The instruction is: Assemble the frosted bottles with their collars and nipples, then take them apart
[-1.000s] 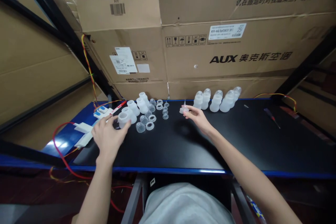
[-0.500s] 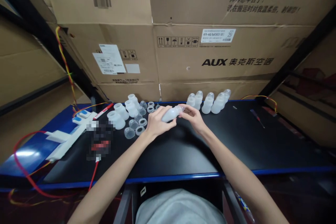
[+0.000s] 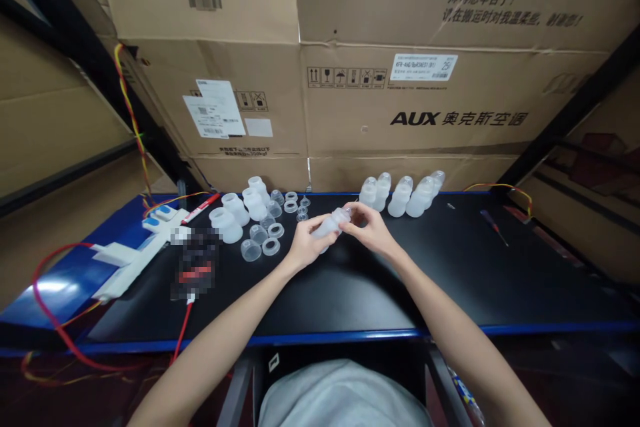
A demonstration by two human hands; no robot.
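Note:
My left hand [image 3: 306,243] is wrapped round the body of a translucent white baby bottle [image 3: 329,224], which is tilted with its top toward the right. The fingers of my right hand [image 3: 369,227] are closed on the ring and teat end of the same bottle. To the left of my hands lie clear dome caps [image 3: 251,251], screw rings [image 3: 271,246] and small clear teats [image 3: 303,211]. Behind them stand several open bottle bodies [image 3: 227,227]. Beyond my right hand, several capped bottles [image 3: 400,197] stand in a group.
A screwdriver [image 3: 494,227] lies on the black table mat [image 3: 450,280] at the right. At the left are a white power strip [image 3: 145,250], a red marker [image 3: 201,208] and a blurred-out object [image 3: 196,263] on a red cable. Cardboard [image 3: 350,107] walls the back.
The bottle has turned to a slightly steeper tilt between my hands. My left hand has come a little closer to me and uncovers the small teats. The whole view has shifted slightly.

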